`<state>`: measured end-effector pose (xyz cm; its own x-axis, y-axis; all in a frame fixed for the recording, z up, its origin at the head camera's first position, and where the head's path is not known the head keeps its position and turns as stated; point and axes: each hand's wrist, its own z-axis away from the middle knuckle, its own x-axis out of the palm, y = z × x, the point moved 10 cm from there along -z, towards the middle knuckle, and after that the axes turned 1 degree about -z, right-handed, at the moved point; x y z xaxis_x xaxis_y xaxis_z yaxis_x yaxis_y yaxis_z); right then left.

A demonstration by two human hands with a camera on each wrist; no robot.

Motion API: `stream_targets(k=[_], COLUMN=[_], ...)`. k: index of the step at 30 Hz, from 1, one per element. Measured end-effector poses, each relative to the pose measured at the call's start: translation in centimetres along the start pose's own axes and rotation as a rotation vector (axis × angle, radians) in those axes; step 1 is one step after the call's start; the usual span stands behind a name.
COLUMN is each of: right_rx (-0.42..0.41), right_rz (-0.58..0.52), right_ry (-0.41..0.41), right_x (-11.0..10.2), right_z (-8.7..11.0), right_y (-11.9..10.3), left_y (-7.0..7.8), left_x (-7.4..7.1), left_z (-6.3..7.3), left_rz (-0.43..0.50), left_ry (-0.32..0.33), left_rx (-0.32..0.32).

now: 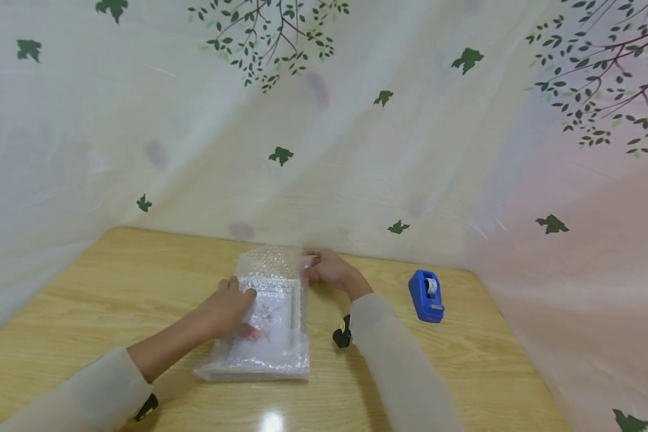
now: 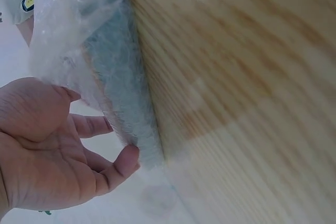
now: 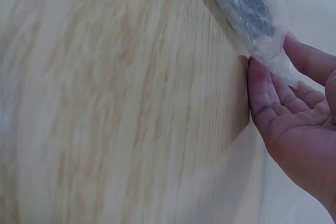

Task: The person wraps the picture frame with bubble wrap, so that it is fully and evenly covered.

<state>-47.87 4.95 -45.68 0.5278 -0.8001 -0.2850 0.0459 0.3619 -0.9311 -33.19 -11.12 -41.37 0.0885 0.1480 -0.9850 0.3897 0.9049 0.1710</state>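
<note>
A picture frame (image 1: 272,327) in bubble wrap lies on the table, a pale floral picture showing through the clear layer. My left hand (image 1: 224,312) rests over its left side, thumb on the front, fingertips touching the wrapped surface. In the left wrist view that hand (image 2: 58,150) has its fingers loosely bent against the wrapped edge (image 2: 126,77). At the upper right corner, my right hand (image 1: 326,267) pinches the loose bubble wrap (image 1: 275,258) that extends past the frame. The right wrist view shows the wrap's tip (image 3: 283,69) between thumb and fingers of this hand (image 3: 299,108).
A blue tape dispenser (image 1: 426,297) with a roll in it stands right of the frame on the wooden table (image 1: 113,288). Behind the table's far edge hangs a pale curtain (image 1: 221,168) printed with leaves and branches.
</note>
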Motion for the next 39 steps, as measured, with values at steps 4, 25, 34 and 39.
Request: stream_targets(k=[4, 25, 34, 39], right_rx=[-0.030, -0.378, -0.480, -0.503], right_rz=[-0.059, 0.488, 0.796, 0.939], right_ry=[-0.017, 0.105, 0.170, 0.141], right_x=[0.7, 3.0, 4.0, 4.7], right_z=[-0.5, -0.9, 1.0, 3.4], right_y=[-0.7, -9.0, -12.7, -13.7], left_y=[0.0, 0.6, 0.6, 0.5], left_x=[0.0, 0.1, 0.2, -0.2], left_z=[0.1, 0.0, -0.3, -0.2], left_rz=[0.001, -0.009, -0.024, -0.026], left_ry=[-0.016, -0.026, -0.024, -0.022], left_rx=[-0.003, -0.017, -0.021, -0.036])
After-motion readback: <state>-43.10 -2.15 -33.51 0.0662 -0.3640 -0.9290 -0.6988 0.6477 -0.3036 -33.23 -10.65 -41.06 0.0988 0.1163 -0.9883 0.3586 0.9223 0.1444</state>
